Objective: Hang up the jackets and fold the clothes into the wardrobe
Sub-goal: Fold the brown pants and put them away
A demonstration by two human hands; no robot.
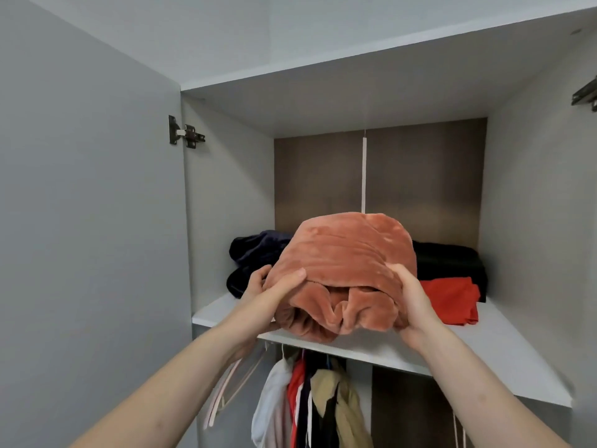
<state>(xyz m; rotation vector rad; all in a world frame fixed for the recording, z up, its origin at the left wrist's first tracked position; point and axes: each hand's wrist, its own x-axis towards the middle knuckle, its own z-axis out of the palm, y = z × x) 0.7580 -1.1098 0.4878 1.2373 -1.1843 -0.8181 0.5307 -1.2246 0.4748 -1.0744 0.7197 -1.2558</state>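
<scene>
Folded rust-pink fleece bundle (pixel 345 273) held at the front lip of the wardrobe's upper shelf (pixel 478 347), both hands clamped on its near corners.

The left hand (pixel 274 286) and right hand (pixel 408 295) each hold a grip curled round the loose front folds, and the bundle appears to sit partly on the shelf edge and overhang it. If either grip lets go before it is pushed further in, the bulky roll could tip forward off the shelf or spring open, since the fleece looks thick and slack. Pushed carelessly, it might shove the dark navy pile (pixel 255 253) on the left or ride over the red garment (pixel 452 299) and the black stack (pixel 452 260) on the right. The bundle hides the shelf space behind it, so the free depth cannot be judged. Below, the hanging clothes (pixel 310 402) and pink hangers (pixel 232 383) are cut off, their rail unseen.
</scene>
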